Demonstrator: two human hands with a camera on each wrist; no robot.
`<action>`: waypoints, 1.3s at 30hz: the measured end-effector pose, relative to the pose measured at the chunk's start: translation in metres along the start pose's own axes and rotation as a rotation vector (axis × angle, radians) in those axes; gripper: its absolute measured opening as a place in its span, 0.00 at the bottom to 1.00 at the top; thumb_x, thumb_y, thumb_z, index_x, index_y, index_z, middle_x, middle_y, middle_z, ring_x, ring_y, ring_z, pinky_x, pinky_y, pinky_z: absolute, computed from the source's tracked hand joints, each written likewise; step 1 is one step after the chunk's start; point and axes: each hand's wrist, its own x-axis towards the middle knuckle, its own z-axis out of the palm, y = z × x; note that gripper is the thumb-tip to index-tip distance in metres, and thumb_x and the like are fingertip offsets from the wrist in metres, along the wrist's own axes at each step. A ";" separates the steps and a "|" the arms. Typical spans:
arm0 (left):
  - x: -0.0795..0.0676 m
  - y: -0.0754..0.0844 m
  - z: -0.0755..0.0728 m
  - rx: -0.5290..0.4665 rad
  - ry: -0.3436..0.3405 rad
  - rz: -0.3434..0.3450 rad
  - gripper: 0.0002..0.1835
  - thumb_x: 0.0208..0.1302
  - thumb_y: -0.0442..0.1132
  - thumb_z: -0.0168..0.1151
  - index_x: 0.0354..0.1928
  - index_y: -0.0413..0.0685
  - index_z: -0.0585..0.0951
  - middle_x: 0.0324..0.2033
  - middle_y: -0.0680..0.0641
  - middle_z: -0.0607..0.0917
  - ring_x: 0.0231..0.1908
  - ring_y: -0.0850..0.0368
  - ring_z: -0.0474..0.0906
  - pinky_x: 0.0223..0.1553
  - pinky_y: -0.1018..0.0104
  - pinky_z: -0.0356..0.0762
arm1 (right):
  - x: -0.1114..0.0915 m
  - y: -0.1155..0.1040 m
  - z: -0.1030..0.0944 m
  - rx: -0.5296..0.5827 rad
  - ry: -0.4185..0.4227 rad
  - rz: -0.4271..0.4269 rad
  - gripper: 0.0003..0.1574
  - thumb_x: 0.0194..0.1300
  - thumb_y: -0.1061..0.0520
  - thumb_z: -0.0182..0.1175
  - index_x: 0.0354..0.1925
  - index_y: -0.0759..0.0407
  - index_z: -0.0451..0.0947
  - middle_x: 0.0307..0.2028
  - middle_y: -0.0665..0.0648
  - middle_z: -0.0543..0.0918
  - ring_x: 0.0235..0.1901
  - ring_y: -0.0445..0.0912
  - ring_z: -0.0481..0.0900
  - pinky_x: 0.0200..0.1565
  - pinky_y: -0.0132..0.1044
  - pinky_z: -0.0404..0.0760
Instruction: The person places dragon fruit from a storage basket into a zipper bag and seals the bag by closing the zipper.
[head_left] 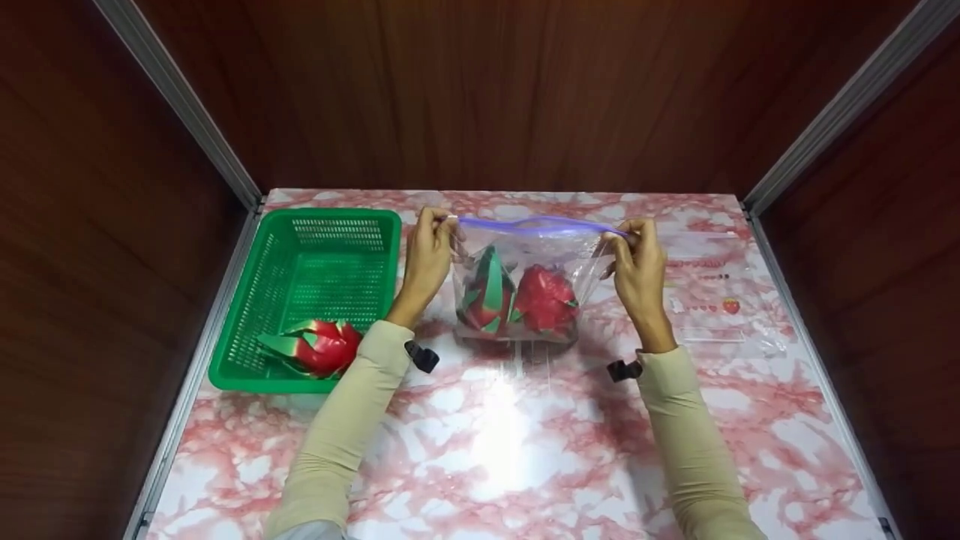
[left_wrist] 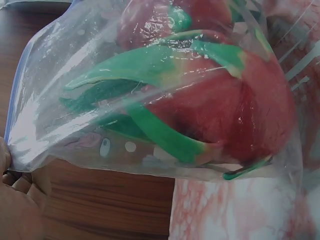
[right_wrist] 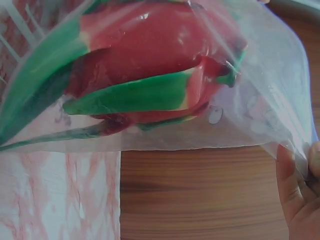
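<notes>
A clear zip bag (head_left: pixel 517 251) with a purple strip along its top hangs between my two hands. Inside it are two dragon fruits: one (head_left: pixel 493 296) with a long green leaf facing up, the other (head_left: pixel 546 298) mostly red. My left hand (head_left: pixel 428 251) pinches the bag's upper left corner, and my right hand (head_left: pixel 637 259) pinches the upper right corner. In the left wrist view the leafy dragon fruit (left_wrist: pixel 220 105) presses against the plastic. The right wrist view has the redder dragon fruit (right_wrist: pixel 145 60) inside the bag, with fingers at its corner.
A green basket (head_left: pixel 225 330) stands on the left, holding one dragon fruit (head_left: pixel 330 349). On the right, another clear bag with small printed pictures (head_left: pixel 709 307) lies flat on the red-and-white marbled table (head_left: pixel 465 450). Brown wood panels (head_left: pixel 480 97) enclose the back and sides.
</notes>
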 end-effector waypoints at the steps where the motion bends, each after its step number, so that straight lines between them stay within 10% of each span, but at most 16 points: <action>1: 0.000 -0.001 0.000 -0.003 -0.002 -0.008 0.07 0.83 0.32 0.51 0.49 0.34 0.75 0.31 0.36 0.87 0.25 0.66 0.81 0.28 0.73 0.81 | 0.000 0.001 0.001 0.001 -0.002 -0.001 0.12 0.76 0.64 0.62 0.45 0.72 0.70 0.32 0.71 0.89 0.23 0.35 0.86 0.18 0.32 0.80; 11: -0.002 -0.008 -0.008 -0.146 -0.070 -0.007 0.08 0.84 0.34 0.48 0.53 0.36 0.74 0.36 0.33 0.90 0.34 0.52 0.89 0.40 0.65 0.87 | 0.007 0.010 0.004 -0.056 -0.001 0.012 0.13 0.75 0.63 0.63 0.44 0.73 0.70 0.37 0.66 0.89 0.34 0.35 0.84 0.42 0.26 0.81; 26: -0.003 -0.011 -0.013 -0.259 -0.082 -0.067 0.06 0.77 0.28 0.61 0.48 0.30 0.82 0.39 0.34 0.92 0.36 0.60 0.89 0.44 0.66 0.87 | 0.011 0.010 0.005 0.011 -0.028 0.012 0.15 0.75 0.64 0.63 0.49 0.76 0.72 0.36 0.66 0.89 0.32 0.36 0.86 0.40 0.29 0.86; 39: 0.002 -0.007 -0.013 -0.191 0.005 -0.085 0.09 0.75 0.31 0.64 0.46 0.28 0.86 0.38 0.30 0.91 0.34 0.56 0.89 0.43 0.64 0.89 | 0.021 -0.002 0.006 -0.160 -0.026 0.084 0.13 0.76 0.67 0.61 0.54 0.75 0.79 0.45 0.73 0.88 0.39 0.36 0.84 0.46 0.22 0.80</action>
